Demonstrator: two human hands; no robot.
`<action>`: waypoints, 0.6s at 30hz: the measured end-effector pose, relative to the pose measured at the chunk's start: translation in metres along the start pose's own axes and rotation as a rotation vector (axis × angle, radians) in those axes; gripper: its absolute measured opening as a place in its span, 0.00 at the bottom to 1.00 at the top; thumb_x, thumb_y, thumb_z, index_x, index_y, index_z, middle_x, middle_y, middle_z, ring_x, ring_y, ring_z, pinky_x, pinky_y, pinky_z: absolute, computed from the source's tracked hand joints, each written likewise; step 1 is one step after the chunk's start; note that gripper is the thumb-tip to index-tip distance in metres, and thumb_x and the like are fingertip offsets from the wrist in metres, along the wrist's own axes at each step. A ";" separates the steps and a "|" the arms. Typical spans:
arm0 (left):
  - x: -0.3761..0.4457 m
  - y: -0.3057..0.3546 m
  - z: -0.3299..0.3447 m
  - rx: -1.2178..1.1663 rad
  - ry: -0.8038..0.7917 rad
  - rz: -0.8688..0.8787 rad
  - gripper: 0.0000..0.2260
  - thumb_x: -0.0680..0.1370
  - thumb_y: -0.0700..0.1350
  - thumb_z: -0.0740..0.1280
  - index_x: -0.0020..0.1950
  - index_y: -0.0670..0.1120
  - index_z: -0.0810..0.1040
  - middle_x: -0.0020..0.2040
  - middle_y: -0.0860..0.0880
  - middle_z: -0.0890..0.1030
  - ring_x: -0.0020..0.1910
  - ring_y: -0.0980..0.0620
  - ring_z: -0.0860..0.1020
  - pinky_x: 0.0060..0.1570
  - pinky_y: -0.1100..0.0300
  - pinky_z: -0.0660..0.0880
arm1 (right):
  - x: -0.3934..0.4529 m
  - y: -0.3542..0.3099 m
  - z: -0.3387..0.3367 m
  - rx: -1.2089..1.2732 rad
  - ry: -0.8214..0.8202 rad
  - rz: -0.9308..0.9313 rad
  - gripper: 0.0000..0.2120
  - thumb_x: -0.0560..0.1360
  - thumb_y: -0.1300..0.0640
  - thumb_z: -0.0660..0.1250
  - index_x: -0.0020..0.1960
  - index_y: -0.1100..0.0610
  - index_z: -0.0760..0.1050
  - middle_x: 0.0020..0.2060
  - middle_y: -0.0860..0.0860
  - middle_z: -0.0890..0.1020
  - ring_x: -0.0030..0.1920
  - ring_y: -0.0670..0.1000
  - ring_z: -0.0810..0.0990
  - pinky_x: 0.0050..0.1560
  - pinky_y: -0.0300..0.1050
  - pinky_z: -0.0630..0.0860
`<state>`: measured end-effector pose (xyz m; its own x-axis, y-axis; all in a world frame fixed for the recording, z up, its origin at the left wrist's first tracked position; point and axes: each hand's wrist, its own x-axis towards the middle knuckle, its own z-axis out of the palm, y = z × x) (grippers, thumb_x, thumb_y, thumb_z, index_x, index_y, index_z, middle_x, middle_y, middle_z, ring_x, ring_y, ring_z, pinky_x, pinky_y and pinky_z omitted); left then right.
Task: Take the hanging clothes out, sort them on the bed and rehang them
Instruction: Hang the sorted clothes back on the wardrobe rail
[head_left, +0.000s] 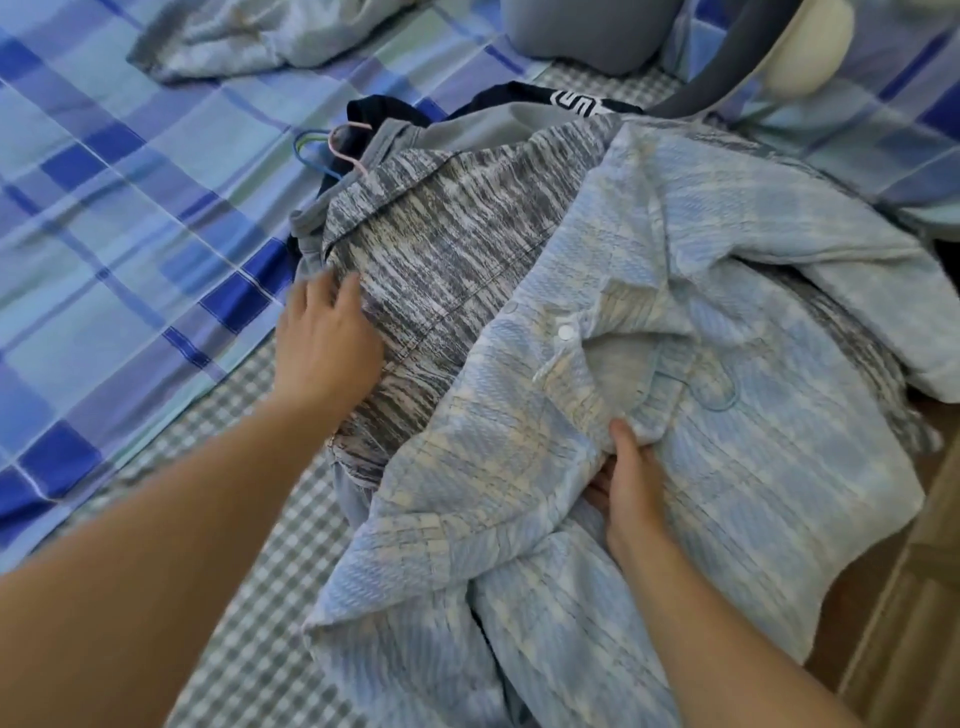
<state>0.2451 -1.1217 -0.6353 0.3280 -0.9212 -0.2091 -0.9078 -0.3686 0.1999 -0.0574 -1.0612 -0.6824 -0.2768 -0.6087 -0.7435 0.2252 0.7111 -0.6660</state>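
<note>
Under everything you have the bed (244, 613), its grey check sheet showing at seven o'clock, and a blue plaid cover (104, 218) spread from nine to eleven o'clock; a crumpled pale garment (249, 41) lies apart at twelve.

The heap of clothes fills the centre and runs to four o'clock; topmost is the light blue checked shirt (701, 415), buttoned at the collar and sprawled from centre to five o'clock; beneath it, toward ten o'clock, lies the grey streaked shirt (441, 249), and under that a plain grey garment and a dark one with white lettering (571, 104) peek out at twelve.

Your left hand (324, 338) rests flat on the streaked shirt's edge at nine o'clock of the heap, fingers spread and relaxed, holding nothing; your right hand (631, 493) pinches a fold of the blue shirt just below its collar, thumb on top, fingers tucked under the cloth.

Smallest are the hangers (343, 150), pink and blue hooks poking out at eleven o'clock, apparently in the garments.

Here is the risk, as I judge it: if you pull the blue shirt away by that single pinch, the hidden hangers may snag neighbouring cloth and drag the heap with them; the heap also overhangs the bed's edge at four o'clock, so a tug that way could slide clothes to the floor (914, 597); keep your left hand pressing down while you lift.
</note>
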 end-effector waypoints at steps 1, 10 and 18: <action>0.017 -0.003 0.000 -0.002 -0.056 -0.055 0.27 0.79 0.41 0.59 0.78 0.46 0.59 0.77 0.41 0.63 0.75 0.37 0.61 0.73 0.37 0.63 | 0.002 0.002 0.000 0.006 0.002 0.000 0.14 0.76 0.43 0.67 0.55 0.50 0.81 0.47 0.53 0.87 0.46 0.55 0.87 0.49 0.57 0.83; 0.065 0.007 -0.008 -0.156 -0.097 -0.264 0.15 0.83 0.45 0.60 0.68 0.44 0.63 0.54 0.38 0.75 0.46 0.38 0.76 0.41 0.45 0.74 | 0.013 0.005 -0.004 0.009 -0.030 0.041 0.15 0.77 0.43 0.67 0.55 0.54 0.81 0.45 0.56 0.87 0.45 0.56 0.87 0.46 0.54 0.83; -0.034 0.068 -0.086 -1.052 0.018 -0.303 0.10 0.80 0.50 0.71 0.54 0.50 0.72 0.39 0.50 0.77 0.24 0.57 0.72 0.24 0.60 0.73 | 0.011 0.004 -0.004 0.025 -0.017 0.049 0.16 0.78 0.44 0.67 0.56 0.55 0.81 0.46 0.55 0.87 0.45 0.56 0.87 0.47 0.56 0.84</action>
<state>0.1948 -1.1258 -0.5320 0.5115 -0.7729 -0.3756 -0.1146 -0.4946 0.8616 -0.0635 -1.0635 -0.6933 -0.2495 -0.5795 -0.7758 0.2609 0.7313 -0.6302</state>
